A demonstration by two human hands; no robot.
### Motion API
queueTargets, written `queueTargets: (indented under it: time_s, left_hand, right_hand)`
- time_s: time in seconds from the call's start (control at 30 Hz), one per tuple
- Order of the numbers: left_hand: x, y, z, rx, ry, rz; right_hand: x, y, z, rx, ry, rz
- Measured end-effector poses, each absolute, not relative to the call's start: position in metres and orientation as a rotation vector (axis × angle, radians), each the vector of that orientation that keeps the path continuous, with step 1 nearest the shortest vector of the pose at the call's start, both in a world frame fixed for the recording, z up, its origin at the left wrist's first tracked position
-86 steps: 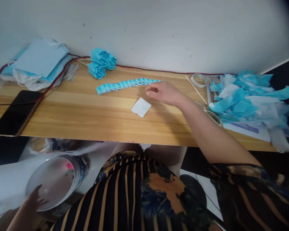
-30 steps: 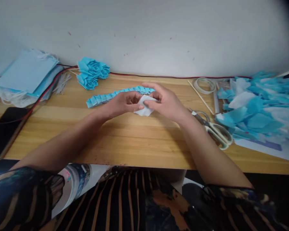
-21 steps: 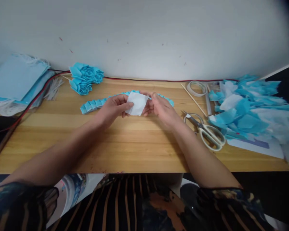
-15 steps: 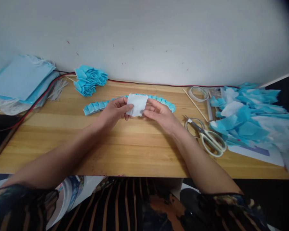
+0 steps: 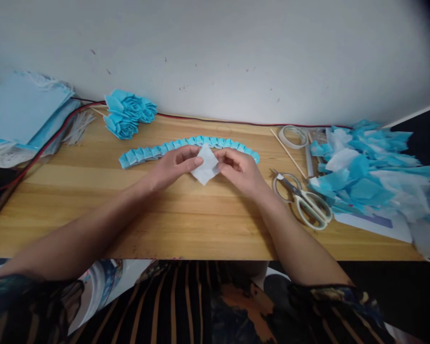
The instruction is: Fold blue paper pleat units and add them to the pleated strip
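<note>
A small white square of thin fabric (image 5: 205, 168) is held between both hands, turned so that one corner points toward me. My left hand (image 5: 177, 165) pinches its left side, thumb on top. On its right side, my right hand (image 5: 239, 168) grips it between thumb and fingers. Just behind the hands, a curved row of folded blue pieces (image 5: 146, 153) lies on the wooden table (image 5: 186, 229). Part of that row is hidden by the hands and the square.
At the back left are blue fabric roses (image 5: 129, 112) and a stack of blue face masks (image 5: 25, 110). Scissors (image 5: 310, 205), a tape roll (image 5: 293, 137), a thin stick (image 5: 288, 153) and a heap of blue and white fabric pieces (image 5: 365, 177) lie at the right.
The white square has been turned from flat-sided to corner-down, like a diamond. Both hands still hold it. The view has shifted slightly.
</note>
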State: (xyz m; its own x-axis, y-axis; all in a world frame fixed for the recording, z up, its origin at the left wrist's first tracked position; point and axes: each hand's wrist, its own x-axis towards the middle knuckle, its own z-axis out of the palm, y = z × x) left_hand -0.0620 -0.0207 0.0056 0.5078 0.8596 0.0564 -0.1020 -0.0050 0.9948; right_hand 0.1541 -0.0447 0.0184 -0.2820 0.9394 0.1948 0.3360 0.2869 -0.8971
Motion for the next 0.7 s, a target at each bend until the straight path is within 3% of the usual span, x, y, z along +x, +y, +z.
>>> queueTargets:
  time_s: [0.43,0.7]
  left_hand:
    - [-0.064,-0.016,-0.005,0.942,0.803,1.015]
    - [-0.060,-0.020,0.000,0.861,0.771,1.040]
  right_hand:
    - [0.159,-0.043,0.010,-1.056,-1.677,1.072]
    - [0.153,-0.045,0.006,-1.073,-1.896,0.820]
